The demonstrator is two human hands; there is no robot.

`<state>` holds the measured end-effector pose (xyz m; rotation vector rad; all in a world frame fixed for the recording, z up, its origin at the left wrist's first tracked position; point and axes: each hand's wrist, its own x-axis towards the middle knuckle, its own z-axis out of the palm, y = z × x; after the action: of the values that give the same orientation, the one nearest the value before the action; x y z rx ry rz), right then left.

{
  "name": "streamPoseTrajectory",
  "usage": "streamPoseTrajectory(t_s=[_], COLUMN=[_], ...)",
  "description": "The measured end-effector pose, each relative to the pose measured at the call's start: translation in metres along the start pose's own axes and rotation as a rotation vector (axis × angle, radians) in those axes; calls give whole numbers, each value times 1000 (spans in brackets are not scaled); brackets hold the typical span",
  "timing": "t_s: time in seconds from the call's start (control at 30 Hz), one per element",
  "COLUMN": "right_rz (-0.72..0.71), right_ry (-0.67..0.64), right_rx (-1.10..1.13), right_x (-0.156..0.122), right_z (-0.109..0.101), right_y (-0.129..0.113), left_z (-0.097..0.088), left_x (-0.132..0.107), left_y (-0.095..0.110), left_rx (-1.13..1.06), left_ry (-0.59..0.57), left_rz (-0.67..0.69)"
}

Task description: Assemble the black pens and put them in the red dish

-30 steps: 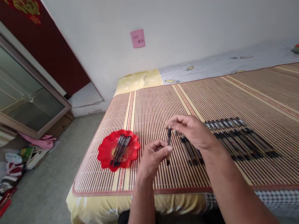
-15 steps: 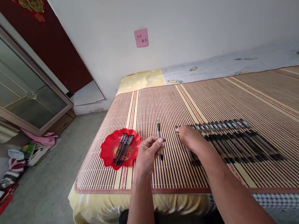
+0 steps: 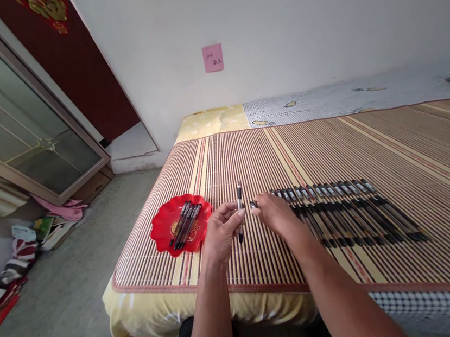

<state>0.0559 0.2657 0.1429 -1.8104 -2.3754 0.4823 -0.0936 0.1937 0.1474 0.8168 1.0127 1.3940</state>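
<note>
My left hand point(image 3: 222, 231) pinches an uncapped pen point(image 3: 239, 193) upright, its tip pointing up and its black end below the fingers. Close on its right, my right hand point(image 3: 271, 209) is closed on a small black pen cap point(image 3: 253, 204), apart from the pen. Several capped black pens point(image 3: 355, 210) lie side by side in a row on the slatted mat, just right of my right hand, which partly hides the near ones. Left of my left hand, a red plate point(image 3: 158, 220) with a wavy rim holds several more capped pens point(image 3: 185, 225).
The bamboo mat point(image 3: 240, 155) covers a bed with a yellow sheet point(image 3: 144, 309) hanging over its front edge. A pink note point(image 3: 212, 58) sticks to the wall behind. Clothes and books point(image 3: 47, 228) lie on the floor at left, by a glass-panelled door point(image 3: 28, 105).
My right hand has moved left from the end of the pen row towards the pen, and a black cap now shows in its fingers. The left hand and pen have hardly moved.
</note>
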Motion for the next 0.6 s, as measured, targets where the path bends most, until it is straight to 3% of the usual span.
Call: streamPoseTrajectory(t_s=[0.17,0.3,0.5,0.6], right_rz=[-7,-18,-127,-152], right_ry=[-39,-18,335,444], right_rx=[-18,90,940,1313], right_x=[0,0,0,-4], right_z=[10,5,-20,-31], right_y=[-6,3,25,28], left_z=[-3,-5,-4,-2], left_x=[0,0,-1,-3], left_y=[0,-1,-2,-1], left_rx=[28,71,109,139], left_ry=[-47,-66,-109,-127], left_rz=[35,22,1,1])
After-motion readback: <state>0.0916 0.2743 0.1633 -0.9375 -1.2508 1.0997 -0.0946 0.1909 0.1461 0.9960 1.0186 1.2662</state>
